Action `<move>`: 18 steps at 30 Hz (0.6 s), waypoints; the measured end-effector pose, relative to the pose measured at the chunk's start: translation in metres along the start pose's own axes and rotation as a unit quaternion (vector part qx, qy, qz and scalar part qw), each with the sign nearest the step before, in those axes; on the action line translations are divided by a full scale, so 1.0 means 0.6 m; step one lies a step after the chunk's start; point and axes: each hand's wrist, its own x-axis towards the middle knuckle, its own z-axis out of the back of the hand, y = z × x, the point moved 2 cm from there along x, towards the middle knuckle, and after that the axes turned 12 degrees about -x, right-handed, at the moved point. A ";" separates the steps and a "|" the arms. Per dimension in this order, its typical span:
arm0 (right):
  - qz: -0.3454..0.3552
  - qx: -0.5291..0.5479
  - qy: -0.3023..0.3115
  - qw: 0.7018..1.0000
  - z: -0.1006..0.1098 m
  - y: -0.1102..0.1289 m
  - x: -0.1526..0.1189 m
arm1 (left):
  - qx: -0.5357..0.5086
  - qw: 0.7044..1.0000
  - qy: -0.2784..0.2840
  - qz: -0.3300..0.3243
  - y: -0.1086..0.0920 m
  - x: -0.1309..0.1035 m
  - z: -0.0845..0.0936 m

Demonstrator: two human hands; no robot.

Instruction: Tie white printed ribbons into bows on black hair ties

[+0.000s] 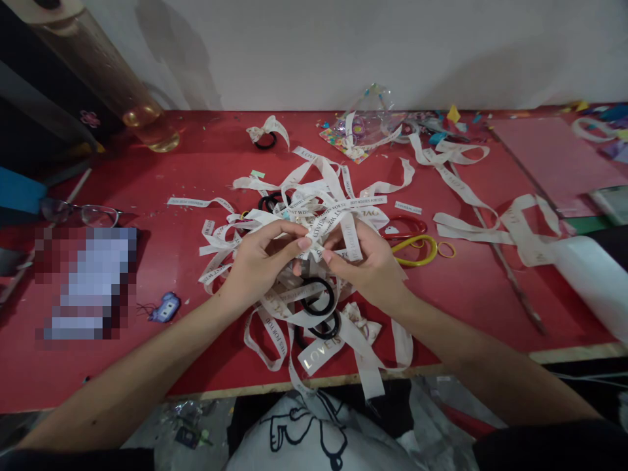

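Ribbon point(326, 227), white with dark lettering, is gathered at the middle of the frame, pinched between the two hands. Left hand point(259, 260) closes thumb and forefinger on the gathered part; right hand point(369, 263) has its thumb and bent fingers close against the same spot, though how firmly they grip I cannot tell. Around and beneath them spreads a tangled heap of loose printed strips point(279, 340), some with gold letters, one end hanging over the table's near edge. Black hair ties point(318, 296) lie just below the hands, within the heap. Right of centre, a yellow loop point(422, 247) lies near a red loop point(417, 227). At upper centre, a bow point(267, 133) sits on a black tie, apart from the heap; to its right is a clear packet point(360, 124). A bottle point(152, 131) with some liquid stands at upper left, glasses point(98, 212) and a small blue item point(165, 307) below. Pink sheet point(554, 163) lies at upper right. All this rests on a red table point(206, 154).
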 end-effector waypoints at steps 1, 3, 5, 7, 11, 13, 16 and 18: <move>0.001 0.002 0.002 1.000 0.000 0.000 -0.001 | 0.010 1.000 0.000 -0.006 -0.001 -0.001 0.000; -0.003 0.012 0.005 1.000 -0.001 0.000 -0.002 | 0.035 0.999 0.002 -0.027 -0.002 -0.002 0.001; -0.004 0.025 0.003 1.000 -0.003 -0.002 -0.004 | 0.060 0.997 0.013 -0.054 -0.002 -0.003 0.001; -0.005 0.032 -0.013 0.999 -0.005 -0.006 -0.006 | 0.078 0.994 0.030 -0.066 -0.001 -0.004 0.000; -0.021 0.014 -0.052 0.998 -0.008 -0.015 -0.007 | 0.044 0.997 0.050 -0.029 0.000 -0.006 -0.007; -0.014 0.005 -0.045 0.999 -0.009 -0.014 -0.007 | 0.015 0.999 0.046 -0.015 -0.001 -0.008 -0.010; 0.007 -0.020 -0.025 0.999 -0.010 -0.008 -0.008 | 0.038 0.998 0.040 -0.025 -0.002 -0.010 -0.011; 0.008 -0.035 -0.021 0.999 -0.010 -0.005 -0.010 | 0.074 0.996 0.035 -0.039 -0.003 -0.012 -0.009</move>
